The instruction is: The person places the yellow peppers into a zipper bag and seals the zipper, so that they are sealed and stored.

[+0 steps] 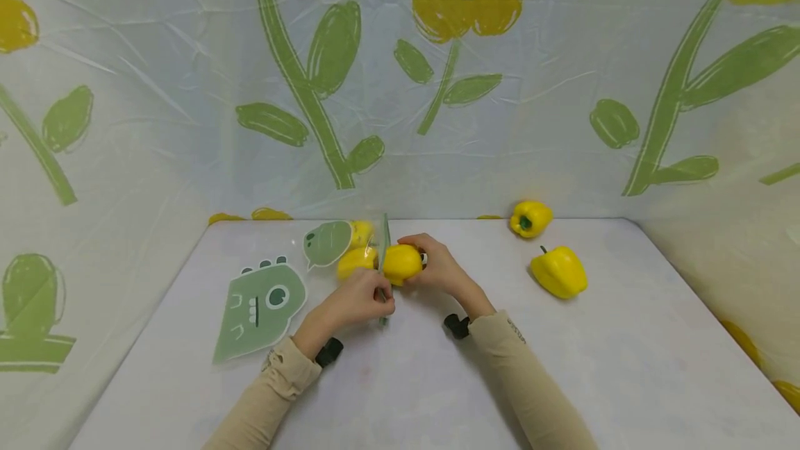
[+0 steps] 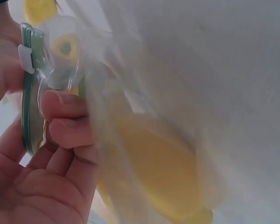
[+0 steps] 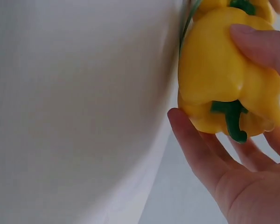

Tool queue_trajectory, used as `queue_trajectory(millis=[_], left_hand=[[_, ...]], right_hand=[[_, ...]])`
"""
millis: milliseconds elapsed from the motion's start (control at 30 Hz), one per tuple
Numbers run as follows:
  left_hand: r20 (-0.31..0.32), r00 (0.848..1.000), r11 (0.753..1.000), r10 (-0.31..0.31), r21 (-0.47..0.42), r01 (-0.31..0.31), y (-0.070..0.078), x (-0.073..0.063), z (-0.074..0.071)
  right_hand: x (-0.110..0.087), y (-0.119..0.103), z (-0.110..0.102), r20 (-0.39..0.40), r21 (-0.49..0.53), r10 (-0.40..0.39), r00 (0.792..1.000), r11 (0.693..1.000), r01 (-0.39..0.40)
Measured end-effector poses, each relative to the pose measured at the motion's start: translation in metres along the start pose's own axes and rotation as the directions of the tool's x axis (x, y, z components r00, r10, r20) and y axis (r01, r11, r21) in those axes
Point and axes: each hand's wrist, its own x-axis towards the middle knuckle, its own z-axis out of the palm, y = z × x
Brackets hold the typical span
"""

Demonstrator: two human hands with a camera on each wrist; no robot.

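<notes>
A clear zip bag [image 1: 259,311] printed with a green monster lies on its side, its green-edged mouth facing right. My left hand [image 1: 357,301] pinches the near part of that mouth, fingers curled over the film near a white slider [image 2: 25,59]. Two yellow bell peppers lie inside the bag, a front one [image 1: 355,266] and a rear one [image 1: 361,233]. With thumb and fingers, my right hand [image 1: 442,268] grips another yellow bell pepper [image 3: 219,60] at the bag's mouth. Its green stem [image 3: 234,122] points away from the opening.
Two more yellow bell peppers sit on the right of the white table [image 1: 625,367]: one by the back edge [image 1: 531,219], one nearer [image 1: 559,273]. A flower-printed curtain [image 1: 531,117] rises behind and on both sides.
</notes>
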Motion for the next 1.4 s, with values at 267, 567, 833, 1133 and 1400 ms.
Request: queue_trajectory(millis=[267, 567, 833, 1133, 1400], left_hand=[[0.013, 1.000, 1.000, 0.002, -0.014, -0.002, 0.001, 0.000, 0.000], [-0.011, 1.000, 1.000, -0.011, -0.002, 0.011, 0.002, -0.001, -0.003], [-0.023, 1.000, 1.000, -0.016, -0.003, 0.016, 0.001, -0.001, -0.003], [-0.022, 0.999, 0.999, -0.034, 0.027, 0.034, 0.002, -0.001, -0.003], [-0.063, 0.998, 0.999, -0.007, 0.051, 0.010, 0.005, 0.000, -0.004]], right_hand=[[0.002, -0.007, 0.013, 0.033, 0.132, 0.156, 0.987, 0.978, -0.159], [-0.001, 0.004, 0.006, 0.175, 0.474, 0.173, 0.969, 0.848, -0.237], [-0.003, -0.001, -0.014, 0.197, 0.308, 0.250, 0.948, 0.902, -0.302], [-0.004, -0.004, -0.020, 0.281, 0.403, 0.201, 0.938, 0.862, -0.306], [-0.006, 0.000, -0.013, 0.325, 0.544, 0.114, 0.939, 0.790, -0.284]])
